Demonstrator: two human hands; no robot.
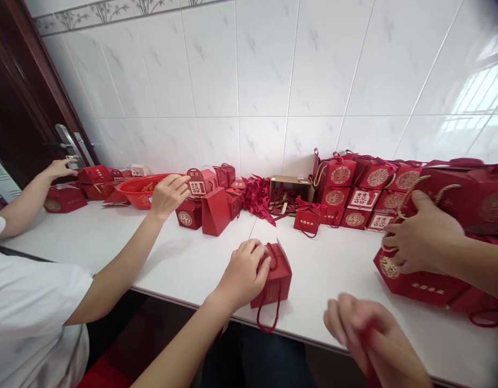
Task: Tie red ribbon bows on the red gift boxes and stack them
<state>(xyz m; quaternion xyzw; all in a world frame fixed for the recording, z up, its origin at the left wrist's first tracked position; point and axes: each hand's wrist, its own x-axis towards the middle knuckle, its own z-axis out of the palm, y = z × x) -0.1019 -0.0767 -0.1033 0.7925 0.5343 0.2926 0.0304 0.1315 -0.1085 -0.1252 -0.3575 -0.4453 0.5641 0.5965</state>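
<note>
A small red gift box [281, 288] with red rope handles stands near the table's front edge. My left hand [245, 269] rests over its top and left side, fingers curled onto it by the handle. One loop of rope hangs down the front of the box. Right of the box and apart from it, my right hand [367, 331] is raised at the table edge, smeared by motion. Its fingers are closed on a red ribbon [370, 345], which trails down below the hand.
A co-worker at left reaches over red boxes [65, 198] and an orange basket [140, 200]. Red ribbons [257, 198] lie heaped beside an open carton [291, 183]. Stacked gift boxes [356, 194] line the wall. Another person's hand [428, 234] touches boxes at right.
</note>
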